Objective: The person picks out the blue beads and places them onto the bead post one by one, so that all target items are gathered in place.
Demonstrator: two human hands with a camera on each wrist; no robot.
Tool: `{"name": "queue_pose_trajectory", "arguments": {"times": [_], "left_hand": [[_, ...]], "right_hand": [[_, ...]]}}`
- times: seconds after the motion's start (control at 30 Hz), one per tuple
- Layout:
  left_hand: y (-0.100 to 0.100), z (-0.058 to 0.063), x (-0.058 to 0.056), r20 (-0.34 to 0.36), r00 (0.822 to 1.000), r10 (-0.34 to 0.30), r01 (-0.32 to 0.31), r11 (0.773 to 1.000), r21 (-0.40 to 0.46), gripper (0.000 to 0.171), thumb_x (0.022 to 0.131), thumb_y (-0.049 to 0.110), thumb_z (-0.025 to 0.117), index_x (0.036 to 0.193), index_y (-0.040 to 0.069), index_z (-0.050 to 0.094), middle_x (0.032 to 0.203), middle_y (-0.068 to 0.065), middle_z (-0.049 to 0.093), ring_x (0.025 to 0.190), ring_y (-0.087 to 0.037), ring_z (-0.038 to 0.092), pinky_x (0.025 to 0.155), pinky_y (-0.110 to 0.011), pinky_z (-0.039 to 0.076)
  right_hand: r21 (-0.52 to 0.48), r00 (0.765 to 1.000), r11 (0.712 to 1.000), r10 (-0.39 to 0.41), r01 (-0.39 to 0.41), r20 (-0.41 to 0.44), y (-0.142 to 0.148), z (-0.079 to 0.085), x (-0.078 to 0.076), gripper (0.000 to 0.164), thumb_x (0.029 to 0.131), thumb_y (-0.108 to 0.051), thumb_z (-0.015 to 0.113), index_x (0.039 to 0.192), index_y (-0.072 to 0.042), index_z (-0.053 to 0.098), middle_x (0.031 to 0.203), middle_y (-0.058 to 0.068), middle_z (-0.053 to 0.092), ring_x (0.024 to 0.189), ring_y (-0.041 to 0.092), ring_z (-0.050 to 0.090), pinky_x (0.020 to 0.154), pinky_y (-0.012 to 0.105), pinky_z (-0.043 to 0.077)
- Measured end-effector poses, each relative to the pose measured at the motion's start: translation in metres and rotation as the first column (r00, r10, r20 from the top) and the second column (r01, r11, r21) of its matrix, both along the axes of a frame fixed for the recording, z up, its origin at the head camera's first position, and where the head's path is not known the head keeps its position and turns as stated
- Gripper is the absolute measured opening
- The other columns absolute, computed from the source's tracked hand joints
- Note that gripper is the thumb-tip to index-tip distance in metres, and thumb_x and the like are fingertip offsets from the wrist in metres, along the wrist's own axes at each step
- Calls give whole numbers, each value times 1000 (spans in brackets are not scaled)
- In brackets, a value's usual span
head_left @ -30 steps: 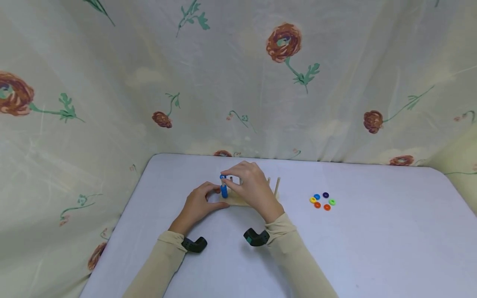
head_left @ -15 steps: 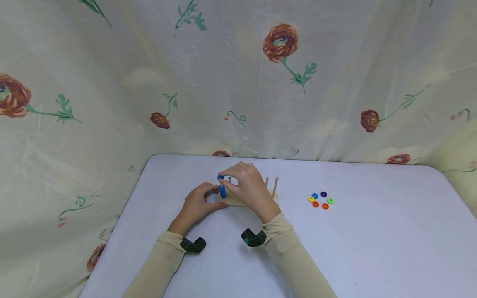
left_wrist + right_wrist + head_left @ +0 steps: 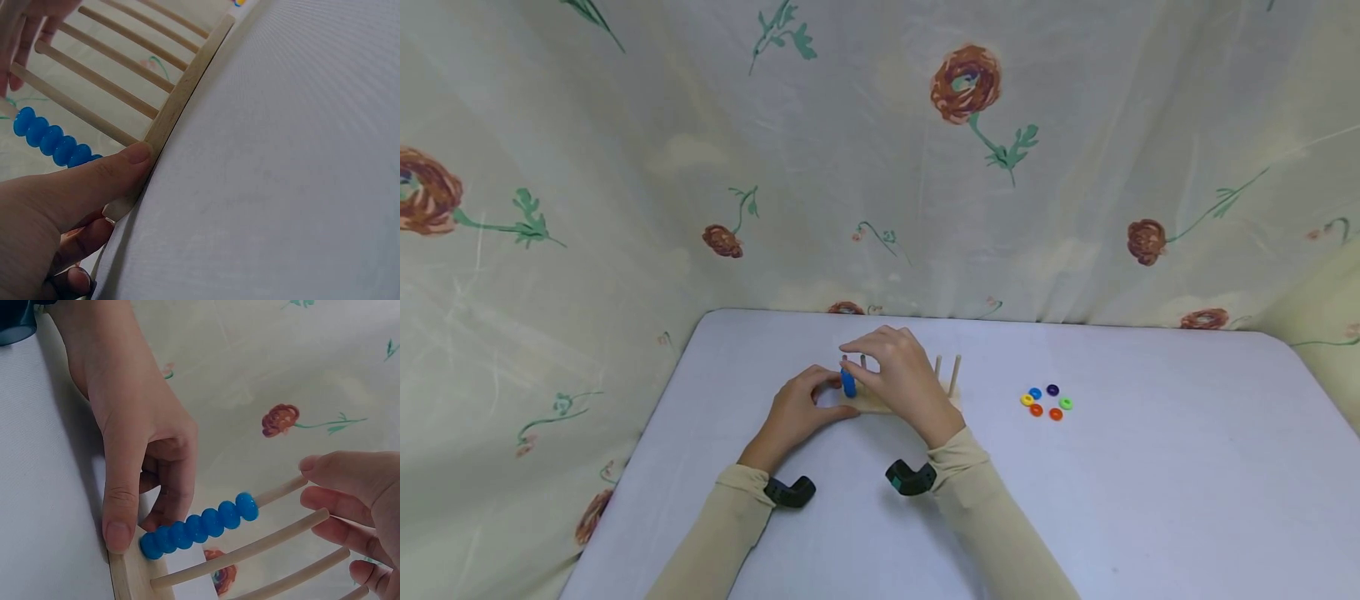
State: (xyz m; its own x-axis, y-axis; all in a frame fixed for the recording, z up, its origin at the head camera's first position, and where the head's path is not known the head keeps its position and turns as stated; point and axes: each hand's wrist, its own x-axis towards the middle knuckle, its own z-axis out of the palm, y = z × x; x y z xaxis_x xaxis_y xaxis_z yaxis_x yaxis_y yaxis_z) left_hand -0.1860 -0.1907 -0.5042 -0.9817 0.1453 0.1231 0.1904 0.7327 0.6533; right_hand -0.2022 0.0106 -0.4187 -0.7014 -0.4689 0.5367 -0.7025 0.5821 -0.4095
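Observation:
A wooden peg board (image 3: 871,406) with several upright pegs stands on the table. A stack of blue beads (image 3: 197,530) sits on its leftmost peg, the bare tip of the peg showing above. My left hand (image 3: 797,412) grips the end of the base, thumb (image 3: 134,156) along the front and the fingers behind it. At the top of the beaded peg is my right hand (image 3: 906,379), its thumb and index finger spread apart with no bead between them. In the right wrist view the thumb tip (image 3: 309,464) is right by the peg's tip.
Right of the board lie several loose beads: purple (image 3: 1052,390), blue (image 3: 1035,393), yellow (image 3: 1027,400), green (image 3: 1066,403) and two orange ones (image 3: 1056,414). A flowered curtain (image 3: 820,167) hangs behind the white table (image 3: 1150,467). Black wrist cameras (image 3: 910,477) jut inward from both sleeves.
The blue bead that my right thumb and index finger held at the peg's top has been let go and dropped onto the stack. My left hand has stayed on the base.

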Motion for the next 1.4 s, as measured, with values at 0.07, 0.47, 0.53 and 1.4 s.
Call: {"name": "queue_pose_trajectory", "arguments": {"times": [0.07, 0.47, 0.53, 1.4], "left_hand": [[0, 0, 0, -3, 1000, -1, 1, 1000, 2, 54, 77, 40, 92, 123, 17, 74, 106, 2, 68, 80, -14, 48, 68, -27, 38], [0, 1, 1, -4, 1000, -1, 1, 1000, 7, 54, 77, 40, 92, 122, 16, 74, 106, 2, 68, 80, -13, 48, 68, -26, 38], [0, 1, 1, -6, 1000, 2, -1, 1000, 3, 54, 77, 40, 92, 123, 16, 74, 106, 2, 68, 79, -13, 48, 68, -26, 38], [1, 0, 0, 23, 999, 22, -21, 999, -28, 58, 76, 42, 91, 123, 14, 74, 105, 2, 66, 79, -12, 48, 68, -25, 39]], "right_hand": [[-1, 1000, 1000, -1, 1, 0, 0, 0, 0, 20, 94, -26, 78, 111, -15, 81, 103, -1, 80, 101, 17, 70, 91, 37, 52], [-5, 1000, 1000, -15, 15, -10, 2, 2, -1, 18, 93, -25, 79, 108, -15, 82, 101, -1, 80, 101, 17, 71, 92, 37, 53], [-6, 1000, 1000, -15, 15, -16, 2, 2, -1, 18, 93, -25, 79, 108, -15, 82, 101, -1, 80, 101, 17, 71, 91, 37, 53], [-31, 991, 991, -126, 127, 49, 63, 13, -5, 20, 92, -23, 80, 110, -15, 81, 107, 4, 80, 109, 26, 71, 98, 49, 51]]}}
